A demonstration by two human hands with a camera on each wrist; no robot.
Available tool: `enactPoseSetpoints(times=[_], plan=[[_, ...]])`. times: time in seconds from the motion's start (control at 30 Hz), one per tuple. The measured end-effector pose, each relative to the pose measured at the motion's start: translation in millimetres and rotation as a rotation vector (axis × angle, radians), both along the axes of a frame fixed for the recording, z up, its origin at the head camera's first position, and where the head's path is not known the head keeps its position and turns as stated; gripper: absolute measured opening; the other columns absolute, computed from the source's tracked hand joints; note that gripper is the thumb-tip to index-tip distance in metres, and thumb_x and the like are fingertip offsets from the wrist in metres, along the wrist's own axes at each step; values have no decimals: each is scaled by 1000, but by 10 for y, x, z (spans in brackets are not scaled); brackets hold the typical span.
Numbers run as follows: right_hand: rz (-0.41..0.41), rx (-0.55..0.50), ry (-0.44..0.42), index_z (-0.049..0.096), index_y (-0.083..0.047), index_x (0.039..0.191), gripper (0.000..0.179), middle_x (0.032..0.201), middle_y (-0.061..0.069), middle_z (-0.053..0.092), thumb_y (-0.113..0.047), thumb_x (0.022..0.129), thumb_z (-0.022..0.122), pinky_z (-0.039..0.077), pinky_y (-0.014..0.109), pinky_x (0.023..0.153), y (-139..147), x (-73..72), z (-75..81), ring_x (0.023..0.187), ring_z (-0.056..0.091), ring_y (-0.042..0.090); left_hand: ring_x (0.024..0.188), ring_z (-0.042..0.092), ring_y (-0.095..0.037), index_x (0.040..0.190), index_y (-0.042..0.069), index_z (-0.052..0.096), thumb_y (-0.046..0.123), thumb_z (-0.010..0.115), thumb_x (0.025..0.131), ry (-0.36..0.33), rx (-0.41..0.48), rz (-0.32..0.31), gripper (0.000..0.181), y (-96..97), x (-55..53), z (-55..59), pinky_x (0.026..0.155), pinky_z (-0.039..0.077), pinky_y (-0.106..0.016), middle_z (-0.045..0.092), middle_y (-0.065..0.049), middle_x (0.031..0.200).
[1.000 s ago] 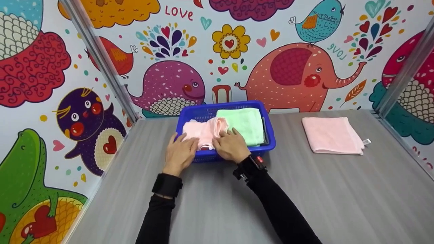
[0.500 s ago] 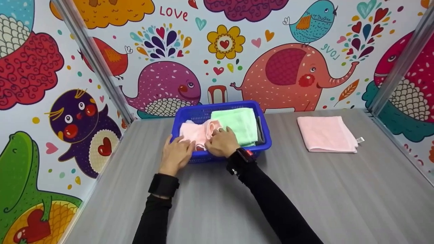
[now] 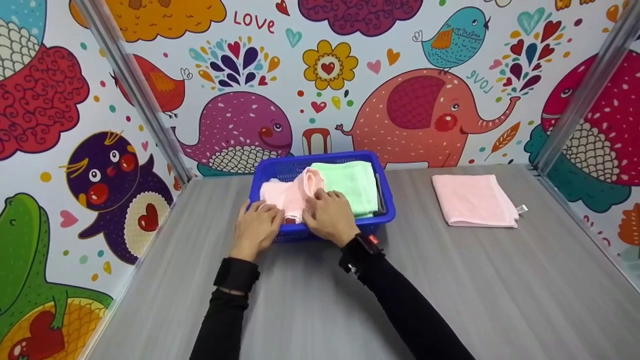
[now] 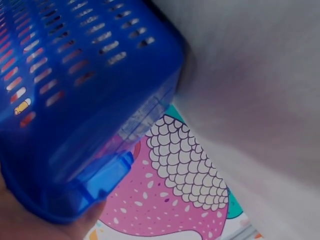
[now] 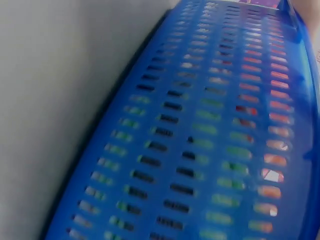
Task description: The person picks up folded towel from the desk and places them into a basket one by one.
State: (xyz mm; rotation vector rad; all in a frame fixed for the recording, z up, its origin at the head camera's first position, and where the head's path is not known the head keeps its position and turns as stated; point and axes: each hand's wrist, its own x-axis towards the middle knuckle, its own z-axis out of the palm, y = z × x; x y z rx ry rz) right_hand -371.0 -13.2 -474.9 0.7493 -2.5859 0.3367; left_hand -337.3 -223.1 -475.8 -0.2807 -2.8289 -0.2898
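Note:
In the head view, a blue plastic basket (image 3: 387, 200) holds a crumpled pink towel (image 3: 280, 192) on its left side and a folded mint-green towel (image 3: 350, 182) on its right. My left hand (image 3: 256, 227) lies over the front left corner of the rim, its fingertips resting on the pink towel. With my right hand (image 3: 331, 215) I pinch the pink towel's right part, where a rolled fold stands up beside the green towel. The left wrist view catches part of that hand at the basket corner. Only the slotted basket wall (image 5: 200, 120) fills most of the right wrist view.
A dark grey cloth (image 3: 380, 192) is tucked along the basket's right inner wall. To the right, a folded pink towel (image 3: 475, 200) with a white tag lies on the grey table (image 3: 310, 310). Printed cartoon panels (image 3: 240, 120) stand behind and at the sides.
The rolled fold of the pink towel stands taller than half a second ago, with my right hand's fingers shifting on it. My left hand stays at the basket corner. The head view has shifted slightly.

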Motion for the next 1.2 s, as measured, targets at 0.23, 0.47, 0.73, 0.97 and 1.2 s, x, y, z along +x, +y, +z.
enactPoseSetpoints(times=[0.23,0.47,0.73,0.97,1.2], plan=[[57,-58,1,71,-14,129,36,116,10,71,-32,102,55,53,51,99,444,18,-14,109,68,34,139,53,-35,116,13,78,40,44,110,19,54,-29,44,-19,-5,-25,126,19,-61,72,-8,130],[96,-196,54,76,-14,125,33,113,9,75,-32,99,67,55,51,94,1282,-75,-4,105,70,32,142,50,-36,124,11,75,43,41,110,-41,43,-25,49,-8,-15,-34,127,15,-61,69,-9,136],[-150,-335,82,74,-9,125,40,120,19,73,-37,98,67,52,60,92,2585,-168,-164,113,67,40,143,50,-35,123,9,76,42,42,110,-45,37,-20,49,-28,-16,0,128,14,-59,69,-10,136],[-370,-285,-123,59,-5,144,52,136,31,61,-34,101,63,41,70,105,3363,-175,-348,127,54,52,143,49,-35,124,9,76,41,44,109,-55,60,0,47,-40,-25,-10,128,12,-60,69,-10,137],[-386,-222,-358,43,-2,155,69,151,38,43,-18,94,72,29,75,112,3690,-152,-476,140,37,58,142,51,-34,123,10,76,40,46,109,-45,48,-6,45,-5,-17,-20,128,15,-59,69,-9,136]])
